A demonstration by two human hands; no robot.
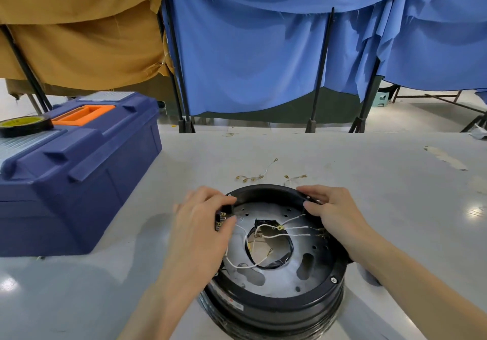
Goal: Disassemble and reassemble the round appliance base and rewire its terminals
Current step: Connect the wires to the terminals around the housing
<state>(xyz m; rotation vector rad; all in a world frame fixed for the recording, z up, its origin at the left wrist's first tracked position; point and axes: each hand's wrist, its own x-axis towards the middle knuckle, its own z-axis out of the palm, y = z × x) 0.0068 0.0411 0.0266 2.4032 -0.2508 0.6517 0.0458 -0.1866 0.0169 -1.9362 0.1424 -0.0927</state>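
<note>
Near edge of counter (382, 221): round black base (276, 310), open side up — grey perforated plate inside, hole in the centre.
Left hand (200, 223): grips the base's far-left rim, fingers curled over the outside, thumb inside by the brass terminals (222, 217).
Right hand (332, 208): grips the far-right rim, fingers outside, thumb inside.
White wires (297, 227): cross the plate from the centre hole to both sides.
Loose wires (253, 177): on counter just beyond base — brass ends.
Far left: blue toolbox (79, 181), tape roll (22, 124) on its lid.
</note>
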